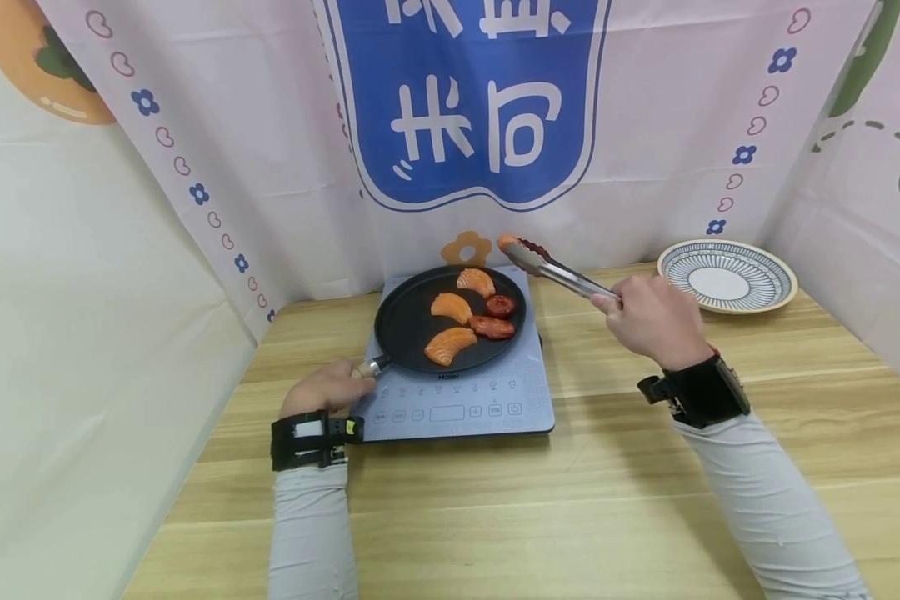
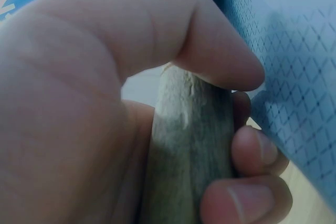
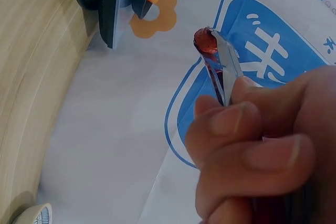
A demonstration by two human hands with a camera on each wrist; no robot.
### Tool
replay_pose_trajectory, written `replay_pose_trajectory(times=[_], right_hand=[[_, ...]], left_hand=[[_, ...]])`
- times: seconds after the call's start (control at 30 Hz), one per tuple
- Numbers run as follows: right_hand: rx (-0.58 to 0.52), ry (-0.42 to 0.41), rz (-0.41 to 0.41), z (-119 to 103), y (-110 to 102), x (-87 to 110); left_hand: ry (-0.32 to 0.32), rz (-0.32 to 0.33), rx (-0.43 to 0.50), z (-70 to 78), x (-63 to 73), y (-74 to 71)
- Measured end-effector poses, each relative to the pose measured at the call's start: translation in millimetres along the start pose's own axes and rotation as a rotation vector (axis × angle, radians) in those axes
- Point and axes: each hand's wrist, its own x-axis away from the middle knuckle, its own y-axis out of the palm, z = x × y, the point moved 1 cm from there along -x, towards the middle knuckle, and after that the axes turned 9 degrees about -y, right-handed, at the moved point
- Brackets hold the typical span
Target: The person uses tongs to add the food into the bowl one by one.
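My left hand grips the wooden handle of a black frying pan, fingers and thumb curled round it. In the pan lie three orange, white-striped salmon slices and two glossy red slices, one round and one oval. A pair of metal tongs is held in my right hand, raised to the right of the pan. Between the tong tips sits a reddish-orange food piece; its kind is hard to tell.
Under the pan is a flat grey induction cooker with a touch panel. A patterned round plate stands at the back right of the wooden table. A printed cloth hangs close behind.
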Motion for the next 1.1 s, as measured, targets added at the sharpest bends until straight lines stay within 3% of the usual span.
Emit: replay_pose_trajectory(times=[0.6, 1.1], right_hand=[[-0.014, -0.017, -0.021, -17.6, 7.2, 1.1], [0.022, -0.097, 0.023, -29.3, 10.5, 1.8]], left_hand=[[-0.008, 0.010, -0.009, 1.3, 1.7, 0.0], [-0.002, 0.020, -0.008, 0.4, 1.1, -0.5]])
